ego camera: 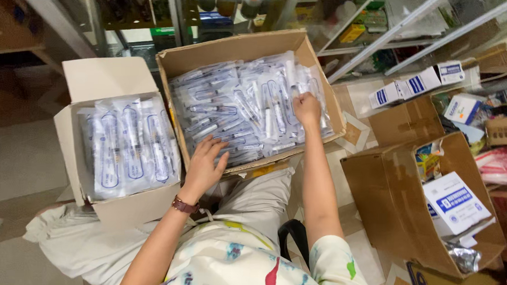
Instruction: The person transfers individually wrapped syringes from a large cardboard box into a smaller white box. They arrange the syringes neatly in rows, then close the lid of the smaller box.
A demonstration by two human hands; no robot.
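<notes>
A large brown cardboard box (180, 58) rests on my lap, full of loose clear-wrapped syringes (238, 108). My left hand (204, 164) lies flat at the box's near edge, fingers spread over the packets. My right hand (306, 109) reaches deeper into the box at its right side, fingers curled down among the packets; whether it grips one I cannot tell. A brown watch sits on my left wrist. To the left stands a smaller white box (101, 78) packed with upright syringe packets (131, 146).
An open brown carton (387, 186) with white-and-blue boxes stands at the right on the tiled floor. More small white-and-blue boxes (415, 86) and cartons lie beyond it. Glass-fronted shelving (213, 12) with goods runs along the back.
</notes>
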